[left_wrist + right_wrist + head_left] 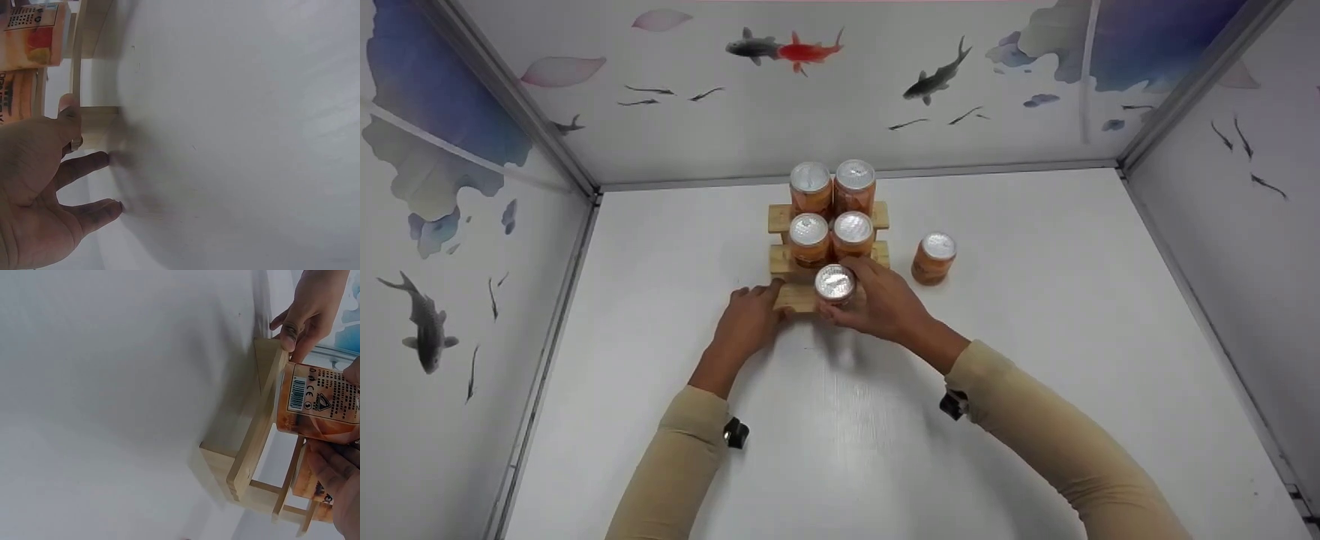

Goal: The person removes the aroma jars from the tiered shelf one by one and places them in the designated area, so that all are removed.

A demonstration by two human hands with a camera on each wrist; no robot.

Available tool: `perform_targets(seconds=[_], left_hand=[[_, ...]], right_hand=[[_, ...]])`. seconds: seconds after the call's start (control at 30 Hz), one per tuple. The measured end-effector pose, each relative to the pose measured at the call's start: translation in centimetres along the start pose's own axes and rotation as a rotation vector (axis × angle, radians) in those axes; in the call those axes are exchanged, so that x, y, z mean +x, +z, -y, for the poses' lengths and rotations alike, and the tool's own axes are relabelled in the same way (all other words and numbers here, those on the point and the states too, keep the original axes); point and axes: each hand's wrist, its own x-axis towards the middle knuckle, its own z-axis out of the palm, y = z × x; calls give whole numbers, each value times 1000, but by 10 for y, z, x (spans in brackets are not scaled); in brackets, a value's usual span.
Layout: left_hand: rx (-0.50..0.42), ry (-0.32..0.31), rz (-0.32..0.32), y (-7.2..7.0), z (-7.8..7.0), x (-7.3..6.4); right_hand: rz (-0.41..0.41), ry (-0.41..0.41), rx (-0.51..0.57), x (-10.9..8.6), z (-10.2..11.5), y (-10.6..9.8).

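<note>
A stepped wooden rack stands before me, bearing orange cans with silver tops. Two cans, left and right, occupy the back step; another pair, left and right, sits on the middle one. At the lowest step, my right hand grips a can around its sides, thumb toward me. The right wrist view shows this can's barcode side, its base close over the front board. My left hand pinches the front board's left end, two other fingers spread toward the table.
One more orange can stands upright on the white table, right of the rack. White panels printed with fish enclose the table at the back and both sides. Dark wrist cameras jut from both sleeves.
</note>
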Motion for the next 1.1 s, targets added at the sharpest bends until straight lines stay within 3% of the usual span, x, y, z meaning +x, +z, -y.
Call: perform_targets(seconds=[0.33,1.1], left_hand=[[-28,-78,72,-3,-3,1],[-4,-77,87,-3,-3,3]], right_hand=[[14,55,-20,-16,-20,-21],[-60,143,-50,-40,-68,-57]])
